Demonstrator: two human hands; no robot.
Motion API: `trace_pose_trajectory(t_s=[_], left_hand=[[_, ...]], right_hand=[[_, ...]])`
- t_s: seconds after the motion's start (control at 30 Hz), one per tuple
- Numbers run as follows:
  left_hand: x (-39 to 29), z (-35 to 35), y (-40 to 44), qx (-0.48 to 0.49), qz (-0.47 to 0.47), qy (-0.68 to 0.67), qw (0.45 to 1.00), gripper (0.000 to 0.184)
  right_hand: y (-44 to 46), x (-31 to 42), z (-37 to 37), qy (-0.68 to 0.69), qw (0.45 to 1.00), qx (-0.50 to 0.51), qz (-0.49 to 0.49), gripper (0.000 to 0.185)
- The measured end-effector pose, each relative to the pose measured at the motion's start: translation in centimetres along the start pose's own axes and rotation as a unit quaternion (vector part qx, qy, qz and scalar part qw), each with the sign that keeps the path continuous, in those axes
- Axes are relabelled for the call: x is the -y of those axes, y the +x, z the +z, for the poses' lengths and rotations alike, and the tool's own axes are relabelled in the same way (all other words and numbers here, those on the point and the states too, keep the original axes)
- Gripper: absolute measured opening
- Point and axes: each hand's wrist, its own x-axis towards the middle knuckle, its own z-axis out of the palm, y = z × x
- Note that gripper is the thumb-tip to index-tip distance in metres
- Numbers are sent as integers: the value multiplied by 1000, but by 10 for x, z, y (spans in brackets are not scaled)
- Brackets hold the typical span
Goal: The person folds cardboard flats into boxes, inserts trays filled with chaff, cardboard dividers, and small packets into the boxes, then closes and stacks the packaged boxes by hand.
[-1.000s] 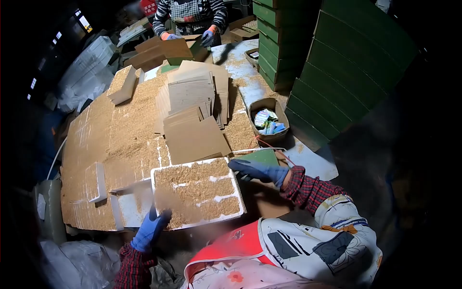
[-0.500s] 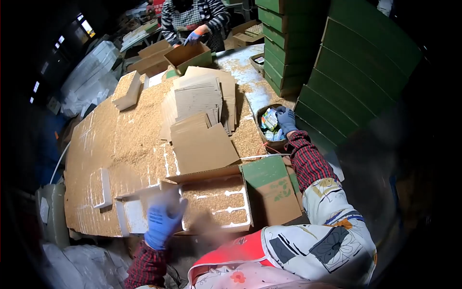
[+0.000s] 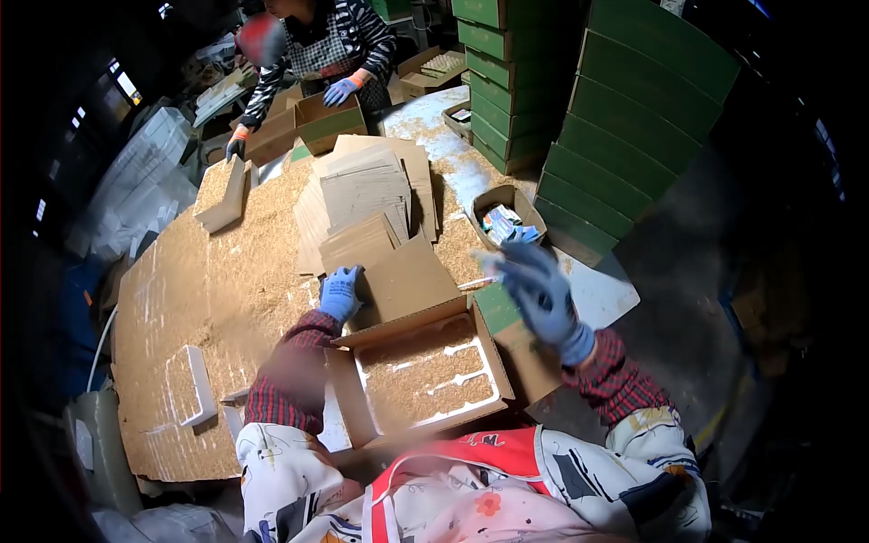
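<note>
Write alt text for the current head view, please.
The gloved left hand is at the edge of a cardboard sheet behind an open box holding a tray of tan crumbs; the gloved right hand is raised, a blurred pale item at its fingertips. Across the table, a co-worker stands beside another open box.

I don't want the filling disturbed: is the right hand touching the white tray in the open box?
Apart. The head view shows the right hand off to the right, with the box's right wall showing between it and the white tray.
</note>
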Motion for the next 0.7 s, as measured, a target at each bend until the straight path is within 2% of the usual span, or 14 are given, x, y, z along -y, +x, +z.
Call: trace_pose_trajectory(t_s=[0.03, 0.1, 0.17, 0.2, 0.23, 0.27, 0.33, 0.4, 0.43, 0.47, 0.5, 0.6, 0.63, 0.7], left_hand=[[5, -1, -2, -1, 3, -3, 1000, 74], [18, -4, -6, -32, 44, -174, 983, 49], [6, -52, -30, -95, 69, -313, 942, 27], [-7, -85, -52, -190, 120, -255, 940, 27], [-33, -130, -82, -209, 117, -194, 951, 30], [-56, -163, -116, -256, 171, -127, 943, 35], [-78, -174, -172, -179, 319, 56, 929, 49], [-96, -141, -212, -127, 425, 65, 894, 40], [-98, -116, -222, -62, 435, 40, 898, 35], [-105, -111, -224, 51, 361, -54, 929, 25], [-100, -105, -216, 136, 372, -147, 906, 27], [-96, -62, -194, 262, 352, -222, 871, 32], [-95, -74, -194, 257, 357, -214, 872, 32], [-101, -114, -198, 117, 361, -286, 880, 32]], right_hand=[[-8, 25, -3, 35, 993, 95, -58, 33], [-27, 65, 1, -108, 958, 240, -116, 37], [-33, 61, -2, -42, 978, 199, -56, 38], [-35, 60, -9, 18, 987, 153, 45, 41], [-46, 55, -11, 46, 995, 49, 73, 42], [-50, 56, -16, 30, 996, 9, 88, 42], [-48, 77, -20, -14, 997, -38, 62, 41], [-42, 104, -10, -11, 994, 97, -43, 38], [-43, 112, 4, -13, 982, 169, -80, 33], [-53, 112, 22, -66, 964, 238, -95, 33], [-69, 102, 42, -119, 939, 304, -108, 33], [-89, 54, 83, -169, 775, 606, 48, 53], [-86, 56, 81, -174, 780, 599, 48, 53], [-76, 64, 67, -103, 876, 466, 72, 51]])
